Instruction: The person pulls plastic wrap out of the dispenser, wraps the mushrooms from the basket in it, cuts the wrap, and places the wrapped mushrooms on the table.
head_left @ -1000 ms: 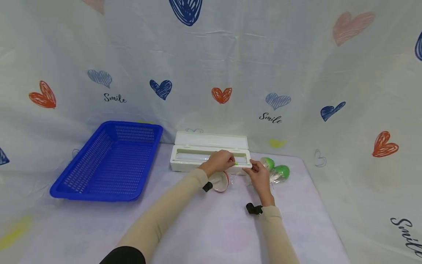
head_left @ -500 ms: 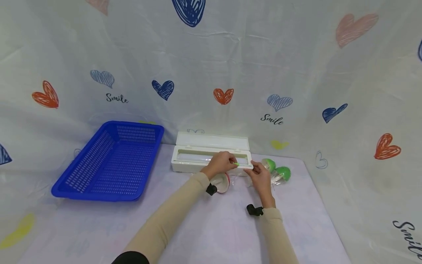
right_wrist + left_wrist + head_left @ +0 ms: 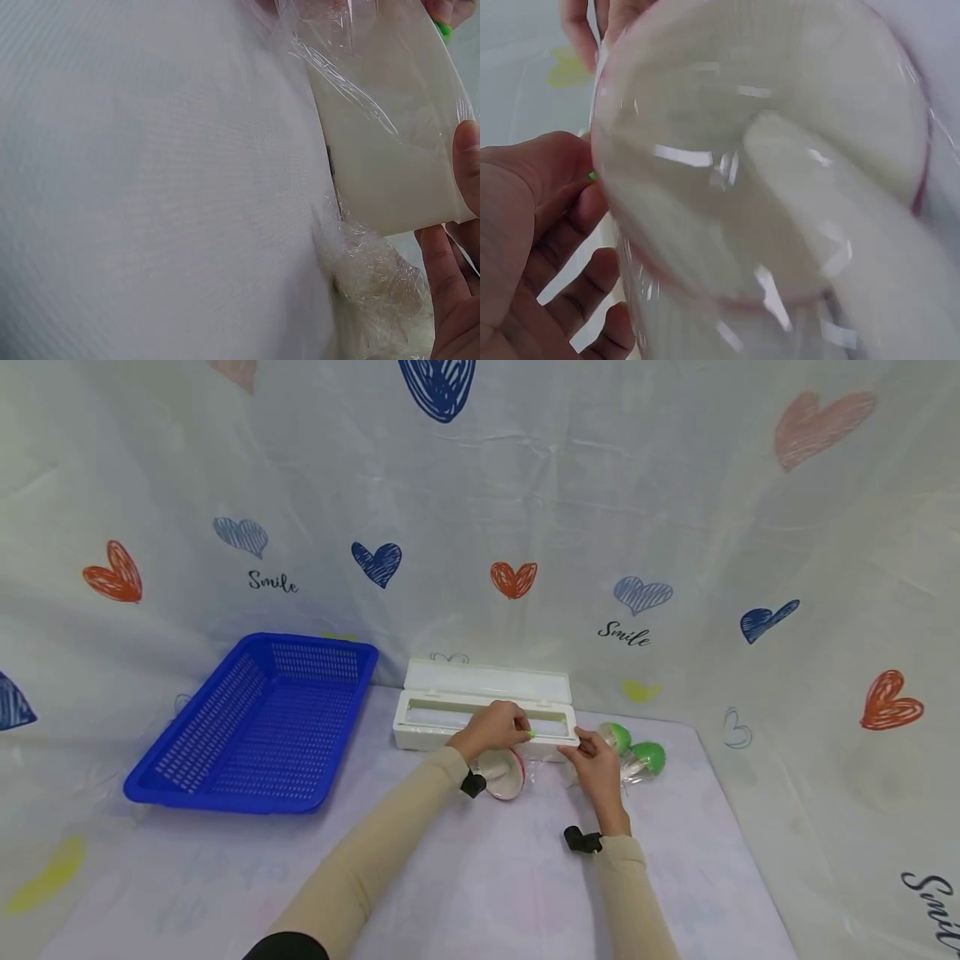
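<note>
A long white cling-film dispenser stands at the back of the table, its lid tipped back. My left hand pinches a small green slider at the dispenser's front edge, toward its right end. The thumb and fingers of my right hand grip the right end of the dispenser. Just below the left hand lies a mushroom in clear film, gills and stem upward; it fills much of the left wrist view. Clear film hangs over the dispenser's front in the right wrist view.
Two green-topped things, one at the back and one in front, lie film-wrapped beside the right hand. A blue perforated basket occupies the left of the table. Behind the table hangs a heart-printed cloth.
My left hand, with the green slider, has shifted slightly left along the dispenser in the last half second. The right hand keeps its grip on the end. The head view has shifted slightly.
</note>
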`<state>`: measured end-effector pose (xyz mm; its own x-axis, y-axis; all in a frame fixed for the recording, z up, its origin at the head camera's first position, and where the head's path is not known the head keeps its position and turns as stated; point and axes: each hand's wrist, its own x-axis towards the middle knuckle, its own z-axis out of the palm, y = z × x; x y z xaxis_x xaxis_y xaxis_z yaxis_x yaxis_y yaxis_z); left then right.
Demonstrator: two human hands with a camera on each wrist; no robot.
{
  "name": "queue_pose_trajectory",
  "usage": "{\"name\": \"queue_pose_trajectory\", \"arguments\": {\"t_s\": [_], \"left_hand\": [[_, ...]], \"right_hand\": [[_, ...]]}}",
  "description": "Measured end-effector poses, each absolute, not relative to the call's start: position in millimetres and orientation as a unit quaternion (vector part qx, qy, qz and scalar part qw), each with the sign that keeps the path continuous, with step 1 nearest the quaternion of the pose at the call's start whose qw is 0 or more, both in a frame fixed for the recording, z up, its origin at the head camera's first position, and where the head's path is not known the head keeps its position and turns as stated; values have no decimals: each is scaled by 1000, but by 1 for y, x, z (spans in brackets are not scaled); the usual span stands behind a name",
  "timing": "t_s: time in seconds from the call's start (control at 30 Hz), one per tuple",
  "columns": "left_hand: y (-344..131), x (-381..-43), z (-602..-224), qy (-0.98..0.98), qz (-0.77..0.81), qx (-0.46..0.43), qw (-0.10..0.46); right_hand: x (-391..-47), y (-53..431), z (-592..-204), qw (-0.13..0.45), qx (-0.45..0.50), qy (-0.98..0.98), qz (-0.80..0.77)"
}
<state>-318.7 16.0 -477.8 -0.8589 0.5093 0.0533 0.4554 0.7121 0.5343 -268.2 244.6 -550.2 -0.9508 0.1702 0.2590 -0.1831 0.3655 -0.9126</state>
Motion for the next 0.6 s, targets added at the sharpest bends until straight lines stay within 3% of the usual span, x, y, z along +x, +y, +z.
{"name": "queue_pose_trajectory", "arguments": {"t_s": [0.6], "left_hand": [[-48,-312,-469,931,265,246,58]], "right_hand": [[-267,246,-550,163,5,-832,530]]}}
